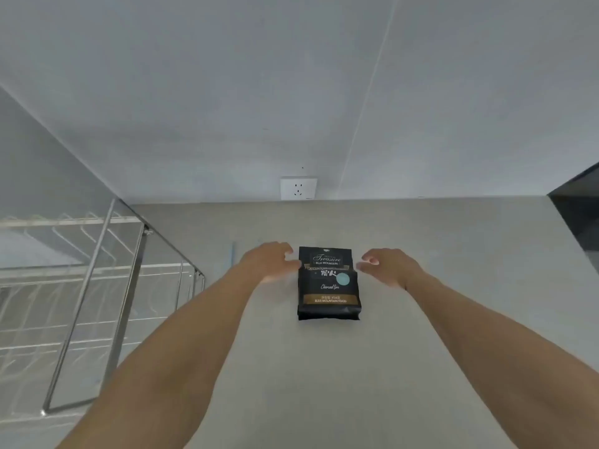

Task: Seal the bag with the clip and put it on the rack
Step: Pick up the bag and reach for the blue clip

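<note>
- Both hands reach out over a pale grey countertop [421,319] toward a black coffee bag [329,283], one on each side of its upper half.
- Left hand [269,260]: fingers curled loosely, partly open, holding nothing; its fingertips [293,263] come right up to the bag's left edge, though whether they actually touch it cannot be told.
- Right hand [387,265]: also partly open with fingers curved inward, empty; its fingertips [364,265] sit just beside the bag's right edge, contact again unclear.
- Bag position: it rests on the counter roughly mid-frame, front panel facing the camera, printed "Treasure Blue Mountain" near the top, a round pale blue sticker [343,279] at centre right and a gold band reading "Blue Mountain Food" near the bottom. Its top edge looks flat and carries no clip.
- A thin pale blue strip [232,257], possibly the sealing clip, lies on the counter just left of the left hand and apart from the bag; it is too faint to identify with certainty.
- A stainless wire dish rack [97,270] stands on the counter at far left, well apart from the bag.
- A white wall socket [298,188] sits on the grey wall directly behind the bag, just above the counter's back edge.
- A dark opening [580,215] shows at the right edge.
</note>
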A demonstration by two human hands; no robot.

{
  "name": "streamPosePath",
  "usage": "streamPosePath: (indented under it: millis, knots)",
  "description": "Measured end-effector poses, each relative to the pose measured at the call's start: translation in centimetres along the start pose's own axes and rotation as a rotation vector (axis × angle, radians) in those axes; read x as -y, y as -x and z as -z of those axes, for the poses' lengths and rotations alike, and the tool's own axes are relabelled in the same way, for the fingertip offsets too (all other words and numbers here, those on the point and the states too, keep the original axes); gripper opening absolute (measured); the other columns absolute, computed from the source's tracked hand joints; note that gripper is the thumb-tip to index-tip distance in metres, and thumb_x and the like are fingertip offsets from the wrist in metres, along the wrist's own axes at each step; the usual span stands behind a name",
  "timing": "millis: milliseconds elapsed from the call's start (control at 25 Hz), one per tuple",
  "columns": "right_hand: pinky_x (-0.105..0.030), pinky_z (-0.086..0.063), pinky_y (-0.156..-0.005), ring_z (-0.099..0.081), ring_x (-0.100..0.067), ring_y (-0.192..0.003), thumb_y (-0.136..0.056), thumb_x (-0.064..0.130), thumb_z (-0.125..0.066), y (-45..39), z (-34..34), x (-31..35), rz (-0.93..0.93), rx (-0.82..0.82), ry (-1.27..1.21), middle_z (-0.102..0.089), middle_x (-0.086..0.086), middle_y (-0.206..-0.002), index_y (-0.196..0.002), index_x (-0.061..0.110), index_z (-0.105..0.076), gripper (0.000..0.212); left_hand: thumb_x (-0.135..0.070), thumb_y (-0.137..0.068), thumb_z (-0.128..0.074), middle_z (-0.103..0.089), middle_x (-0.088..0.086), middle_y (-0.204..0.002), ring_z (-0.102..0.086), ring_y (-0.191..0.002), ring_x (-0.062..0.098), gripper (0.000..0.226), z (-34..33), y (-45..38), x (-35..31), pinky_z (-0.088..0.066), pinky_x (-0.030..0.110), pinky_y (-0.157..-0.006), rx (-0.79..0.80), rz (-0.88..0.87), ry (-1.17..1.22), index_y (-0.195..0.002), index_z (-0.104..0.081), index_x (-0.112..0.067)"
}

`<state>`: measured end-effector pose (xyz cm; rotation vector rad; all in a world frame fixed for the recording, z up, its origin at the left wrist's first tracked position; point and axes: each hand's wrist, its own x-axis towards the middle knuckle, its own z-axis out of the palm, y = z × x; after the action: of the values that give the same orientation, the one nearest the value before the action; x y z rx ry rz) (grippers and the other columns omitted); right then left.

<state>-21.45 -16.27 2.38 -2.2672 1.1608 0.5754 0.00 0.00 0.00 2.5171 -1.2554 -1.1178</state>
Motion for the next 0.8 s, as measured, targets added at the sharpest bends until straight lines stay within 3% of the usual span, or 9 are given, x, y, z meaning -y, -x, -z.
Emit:
streamPosePath:
  millis: [120,240,360,400,480,600,680,800]
  knots:
    - [-0.039,-0.043,-0.1,-0.048,-0.027,-0.128,-0.091,0.052,-0.05,-1.5,-0.1,1.3,0.008,0.111,-0.055,-0.055,-0.003,-0.141,-0.136,0.018,-0.051,0.056,-0.051,-0.086,-0.053,-0.059,0.002,-0.13,-0.054,-0.117,0.025,0.053,-0.1,-1.7,-1.0,-0.045,0.042,-0.099,0.065,0.015,-0.012,-0.13,-0.051,-0.021]
    - [-0.035,-0.044,-0.093,-0.054,-0.029,-0.118,-0.092,0.034,-0.058,-1.9,-0.3,2.4,-0.001,0.116,-0.175,-0.061,-0.011,-0.131,-0.125,0.007,-0.058,0.042,-0.037,-0.083,-0.063,-0.066,0.008,-0.11,-0.06,-0.105,0.028,0.035,-0.5,-2.5,-1.6,-0.048,0.035,-0.086,0.03,0.028,0.083,-0.107,-0.061,-0.011]
    - [-0.031,-0.048,-0.079,-0.058,-0.023,-0.101,-0.085,0.013,-0.067,-1.9,-0.9,2.3,-0.07,0.063,-0.575,-0.066,-0.013,-0.122,-0.113,0.008,-0.061,0.029,-0.019,-0.077,-0.071,-0.067,0.012,-0.103,-0.061,-0.087,0.025,0.023,-1.0,-2.3,-1.7,-0.047,0.031,-0.07,-0.037,0.097,0.348,-0.094,-0.059,-0.01]
    - [-0.03,-0.047,-0.071,-0.057,-0.021,-0.095,-0.083,0.009,-0.068,-1.6,-1.1,2.4,-0.106,0.054,-0.713,-0.068,-0.012,-0.118,-0.109,0.011,-0.058,0.027,-0.015,-0.076,-0.072,-0.067,0.011,-0.103,-0.059,-0.081,0.021,0.023,-1.1,-2.0,-1.8,-0.046,0.03,-0.065,-0.046,0.125,0.439,-0.094,-0.057,-0.012]
    - [-0.03,-0.045,-0.068,-0.058,-0.021,-0.094,-0.082,0.007,-0.069,-1.2,-1.7,2.2,-0.14,0.059,-0.861,-0.07,-0.009,-0.11,-0.102,0.016,-0.052,0.028,-0.009,-0.078,-0.071,-0.066,0.009,-0.099,-0.055,-0.073,0.016,0.024,-1.6,-1.0,-1.8,-0.045,0.026,-0.059,-0.069,0.147,0.569,-0.093,-0.054,-0.013]
    - [-0.035,-0.05,-0.076,-0.062,-0.023,-0.098,-0.082,0.008,-0.071,-0.1,-2.3,1.7,-0.105,0.071,-0.934,-0.072,-0.002,-0.098,-0.103,0.015,-0.054,0.028,-0.006,-0.081,-0.07,-0.066,0.008,-0.093,-0.058,-0.075,0.017,0.021,-1.9,1.1,-1.9,-0.044,0.025,-0.058,-0.114,0.106,0.715,-0.088,-0.052,-0.015]
    - [-0.04,-0.053,-0.084,-0.064,-0.025,-0.098,-0.082,0.008,-0.072,1.4,-2.5,1.4,-0.046,0.062,-0.965,-0.073,-0.005,-0.101,-0.108,0.012,-0.057,0.03,-0.005,-0.083,-0.068,-0.068,0.007,-0.092,-0.059,-0.078,0.017,0.019,-2.1,3.2,-2.1,-0.044,0.026,-0.06,-0.122,0.059,0.799,-0.085,-0.053,-0.017]
    - [-0.03,-0.054,-0.076,-0.069,-0.025,-0.092,-0.08,0.007,-0.072,4.5,-3.5,0.9,0.09,-0.015,-0.949,-0.076,-0.004,-0.096,-0.1,0.011,-0.064,0.022,-0.007,-0.085,-0.068,-0.071,0.008,-0.092,-0.062,-0.078,0.014,0.013,-3.2,6.8,-1.9,-0.046,0.027,-0.068,-0.157,-0.01,0.828,-0.085,-0.059,-0.017]
